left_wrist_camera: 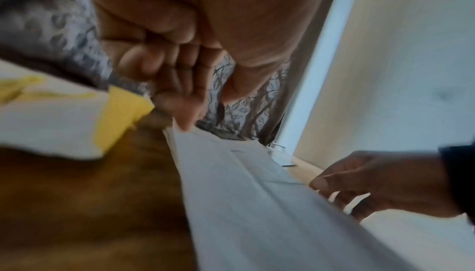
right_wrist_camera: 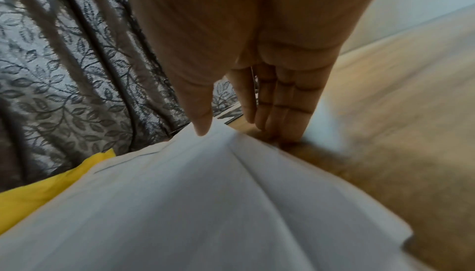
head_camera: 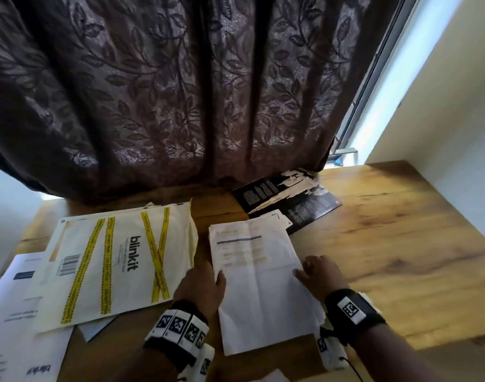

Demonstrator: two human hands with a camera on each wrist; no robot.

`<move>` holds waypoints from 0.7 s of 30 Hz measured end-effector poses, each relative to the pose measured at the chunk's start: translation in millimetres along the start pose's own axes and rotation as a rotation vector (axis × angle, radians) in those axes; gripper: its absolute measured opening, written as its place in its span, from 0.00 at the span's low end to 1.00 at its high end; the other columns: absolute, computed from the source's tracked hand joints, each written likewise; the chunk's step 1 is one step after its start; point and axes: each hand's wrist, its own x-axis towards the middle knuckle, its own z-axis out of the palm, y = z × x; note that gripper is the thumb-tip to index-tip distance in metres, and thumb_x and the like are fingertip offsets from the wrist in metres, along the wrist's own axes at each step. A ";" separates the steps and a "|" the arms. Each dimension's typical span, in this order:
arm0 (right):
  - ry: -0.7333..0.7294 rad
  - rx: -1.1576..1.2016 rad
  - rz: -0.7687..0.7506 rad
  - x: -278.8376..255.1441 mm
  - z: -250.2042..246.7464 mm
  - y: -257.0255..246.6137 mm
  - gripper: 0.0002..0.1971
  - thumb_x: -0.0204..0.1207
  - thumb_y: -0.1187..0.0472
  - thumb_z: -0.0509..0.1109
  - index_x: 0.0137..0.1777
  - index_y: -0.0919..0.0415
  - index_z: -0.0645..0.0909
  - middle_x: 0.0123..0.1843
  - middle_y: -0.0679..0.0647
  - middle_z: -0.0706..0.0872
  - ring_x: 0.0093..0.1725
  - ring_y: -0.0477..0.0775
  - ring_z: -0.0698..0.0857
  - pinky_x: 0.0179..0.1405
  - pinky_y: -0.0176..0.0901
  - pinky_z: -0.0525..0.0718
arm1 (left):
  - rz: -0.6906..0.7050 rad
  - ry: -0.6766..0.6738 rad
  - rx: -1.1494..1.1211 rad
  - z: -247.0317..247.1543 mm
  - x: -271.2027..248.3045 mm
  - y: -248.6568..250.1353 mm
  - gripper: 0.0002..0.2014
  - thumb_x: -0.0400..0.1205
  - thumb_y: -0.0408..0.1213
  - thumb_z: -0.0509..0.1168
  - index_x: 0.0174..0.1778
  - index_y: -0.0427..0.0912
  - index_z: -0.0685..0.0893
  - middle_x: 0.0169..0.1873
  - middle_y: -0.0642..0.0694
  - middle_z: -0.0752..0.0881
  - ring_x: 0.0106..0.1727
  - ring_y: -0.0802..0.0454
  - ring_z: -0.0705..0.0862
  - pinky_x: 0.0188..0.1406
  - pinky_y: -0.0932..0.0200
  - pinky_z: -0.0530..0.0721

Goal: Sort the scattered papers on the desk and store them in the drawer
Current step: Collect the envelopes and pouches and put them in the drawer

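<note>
The wooden desk (head_camera: 387, 244) is carrying everything; no drawer is showing. The blinkit mailer (head_camera: 120, 260) is lying at nine o'clock from the white paper stack (head_camera: 258, 271), probably being kept apart as another kind. The left hand (head_camera: 201, 282) at eight o'clock and the right hand (head_camera: 318, 274) at three o'clock are bracing the stack's edges with loosely extended fingers, gripping nothing, likely squaring it.

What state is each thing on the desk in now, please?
stack: lying on desk, a hand at each side.
left hand: fingertips touching stack's left edge.
right hand: thumb on stack, straight fingers at its right edge.
bag: flat, taped, atop loose papers.
booklet: flat, cover torn.
curtain: drawn.
</note>
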 end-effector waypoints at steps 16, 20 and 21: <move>-0.061 0.014 -0.116 3.3 6.8 3.8 0.18 0.77 0.46 0.73 0.60 0.57 0.82 0.62 0.54 0.76 0.56 0.61 0.85 0.55 0.51 0.86 | -0.457 -0.078 -0.397 49.4 29.7 48.1 0.28 0.71 0.53 0.75 0.62 0.40 0.82 0.59 0.39 0.86 0.57 0.36 0.86 0.52 0.51 0.85; -0.047 0.022 -0.134 0.7 7.2 6.9 0.20 0.76 0.45 0.73 0.62 0.56 0.80 0.62 0.54 0.76 0.56 0.61 0.84 0.54 0.52 0.86 | -0.405 -0.010 -0.536 54.1 25.0 49.0 0.24 0.73 0.48 0.77 0.59 0.40 0.79 0.58 0.40 0.86 0.57 0.38 0.85 0.50 0.53 0.81; -0.042 0.051 -0.127 1.0 7.6 8.2 0.23 0.75 0.44 0.74 0.63 0.56 0.78 0.63 0.54 0.75 0.57 0.62 0.84 0.54 0.53 0.85 | -0.383 -0.009 -0.585 54.6 23.3 47.1 0.24 0.73 0.48 0.77 0.58 0.41 0.80 0.57 0.42 0.87 0.57 0.40 0.86 0.52 0.51 0.83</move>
